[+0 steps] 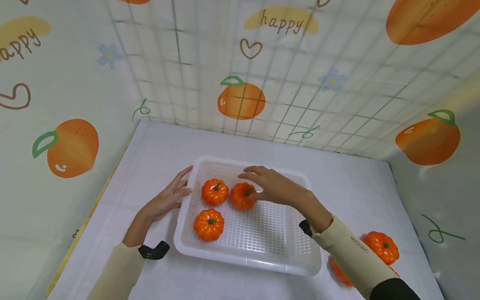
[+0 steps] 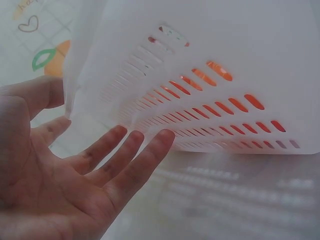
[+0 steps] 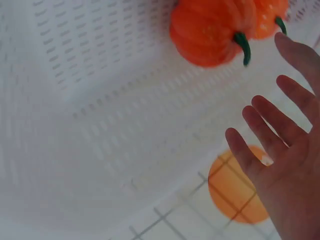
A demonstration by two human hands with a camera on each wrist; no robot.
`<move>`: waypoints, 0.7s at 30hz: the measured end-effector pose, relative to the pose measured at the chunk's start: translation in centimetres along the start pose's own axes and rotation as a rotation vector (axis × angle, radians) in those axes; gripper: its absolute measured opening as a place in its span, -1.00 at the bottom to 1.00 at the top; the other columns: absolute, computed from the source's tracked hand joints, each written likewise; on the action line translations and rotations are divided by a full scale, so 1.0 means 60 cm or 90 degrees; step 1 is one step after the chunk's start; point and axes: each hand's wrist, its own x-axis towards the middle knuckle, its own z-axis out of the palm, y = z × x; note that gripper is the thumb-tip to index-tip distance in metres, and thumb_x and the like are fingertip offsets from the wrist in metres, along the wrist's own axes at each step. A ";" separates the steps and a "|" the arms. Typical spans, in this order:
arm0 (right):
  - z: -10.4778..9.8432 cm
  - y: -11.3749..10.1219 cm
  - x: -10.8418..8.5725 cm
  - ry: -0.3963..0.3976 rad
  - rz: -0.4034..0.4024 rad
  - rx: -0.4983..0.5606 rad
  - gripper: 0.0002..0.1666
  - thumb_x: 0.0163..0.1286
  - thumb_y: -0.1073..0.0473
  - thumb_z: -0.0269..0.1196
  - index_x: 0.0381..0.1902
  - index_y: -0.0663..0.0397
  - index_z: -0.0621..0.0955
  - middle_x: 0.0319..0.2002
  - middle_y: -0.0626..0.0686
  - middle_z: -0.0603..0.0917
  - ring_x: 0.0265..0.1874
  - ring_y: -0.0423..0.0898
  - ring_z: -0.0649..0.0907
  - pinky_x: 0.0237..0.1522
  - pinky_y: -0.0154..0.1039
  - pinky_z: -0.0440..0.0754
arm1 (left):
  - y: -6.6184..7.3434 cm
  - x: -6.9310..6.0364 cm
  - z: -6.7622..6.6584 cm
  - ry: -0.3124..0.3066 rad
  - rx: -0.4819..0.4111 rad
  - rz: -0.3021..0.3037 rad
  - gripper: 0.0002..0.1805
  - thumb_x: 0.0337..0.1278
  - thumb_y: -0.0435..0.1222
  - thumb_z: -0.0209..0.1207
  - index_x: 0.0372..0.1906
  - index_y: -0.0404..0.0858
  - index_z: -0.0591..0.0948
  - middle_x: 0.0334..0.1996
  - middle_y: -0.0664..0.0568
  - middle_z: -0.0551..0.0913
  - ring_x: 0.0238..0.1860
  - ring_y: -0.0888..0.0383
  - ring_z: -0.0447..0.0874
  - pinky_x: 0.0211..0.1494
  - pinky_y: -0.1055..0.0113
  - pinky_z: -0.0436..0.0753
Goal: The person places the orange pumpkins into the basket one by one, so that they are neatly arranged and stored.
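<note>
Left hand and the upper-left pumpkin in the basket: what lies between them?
The basket's slotted side wall lies between the left hand and that pumpkin, as the head view shows; the left wrist view shows orange through its slots.

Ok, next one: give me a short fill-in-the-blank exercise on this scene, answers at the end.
1. The basket holds ____ pumpkins.
2. The stems of the pumpkins in it are ____.
3. The left hand is at the basket's edge, while the ____ hand is above it.
4. Other pumpkins lie partly hidden by the ____ sleeve.

Missing words: three; green; right; right.
</note>
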 end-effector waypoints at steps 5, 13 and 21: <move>-0.012 0.017 -0.027 0.036 0.030 -0.005 -0.32 0.30 0.09 0.41 0.36 -0.10 0.47 0.36 0.11 0.41 0.33 0.10 0.40 0.27 0.12 0.45 | 0.002 -0.001 0.001 0.000 -0.001 0.000 -0.23 0.51 -0.24 0.00 0.59 0.23 -0.09 0.44 -0.25 0.18 0.34 -0.33 0.29 0.16 -0.28 0.51; -0.041 0.049 -0.098 0.087 0.147 0.024 -0.31 0.33 0.09 0.38 0.38 -0.01 0.45 0.38 0.17 0.39 0.34 0.20 0.35 0.24 0.28 0.42 | 0.001 0.001 0.002 0.000 0.002 0.000 -0.23 0.50 -0.23 0.01 0.59 0.24 -0.09 0.44 -0.24 0.18 0.35 -0.32 0.29 0.15 -0.29 0.51; -0.046 0.096 -0.196 0.163 0.281 0.049 -0.31 0.36 0.11 0.35 0.41 0.03 0.41 0.38 0.26 0.35 0.31 0.33 0.30 0.15 0.47 0.34 | -0.002 0.000 0.000 0.004 -0.003 -0.002 -0.23 0.50 -0.24 0.00 0.59 0.23 -0.10 0.46 -0.23 0.15 0.35 -0.34 0.29 0.16 -0.30 0.49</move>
